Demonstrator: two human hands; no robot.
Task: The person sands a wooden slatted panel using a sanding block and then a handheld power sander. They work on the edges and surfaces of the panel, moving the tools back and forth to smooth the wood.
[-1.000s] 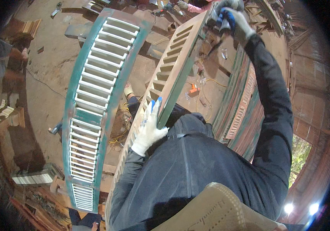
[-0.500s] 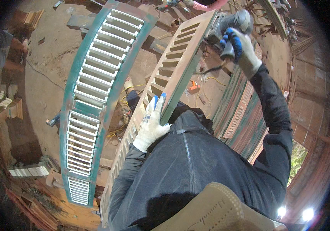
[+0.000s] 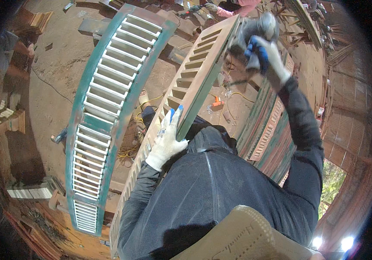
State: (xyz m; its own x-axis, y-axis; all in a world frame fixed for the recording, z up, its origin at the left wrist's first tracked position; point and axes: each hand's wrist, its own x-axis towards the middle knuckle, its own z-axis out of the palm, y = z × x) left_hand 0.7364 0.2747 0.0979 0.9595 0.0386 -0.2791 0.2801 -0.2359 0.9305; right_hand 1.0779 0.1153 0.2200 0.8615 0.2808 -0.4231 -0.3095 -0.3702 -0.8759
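Note:
A long louvered wooden shutter [image 3: 193, 71] stands in front of me, its slatted face bare wood and its side edge green. Near its far end, my right hand [image 3: 269, 54], in a white and blue glove, is wrapped round a dark grey power sander [image 3: 264, 28]. The sander is at the shutter's edge and blurred by motion, so its contact with the wood is hard to make out. My left hand [image 3: 168, 141], gloved alike, lies on the shutter's near part with fingers stretched along the slats and thumb apart.
To the left lies a second louvered shutter [image 3: 92, 123] with a green frame and white slats. Green and bare panels [image 3: 266, 132] are stacked at the right. An orange object [image 3: 216, 103] and yellow cords lie on the ground. Another person's pink sleeve [image 3: 233, 8] shows at the top.
My right hand and the sander have shifted slightly left and toward the shutter's far end. My left hand stays on the shutter. More of the other person's pink sleeve shows.

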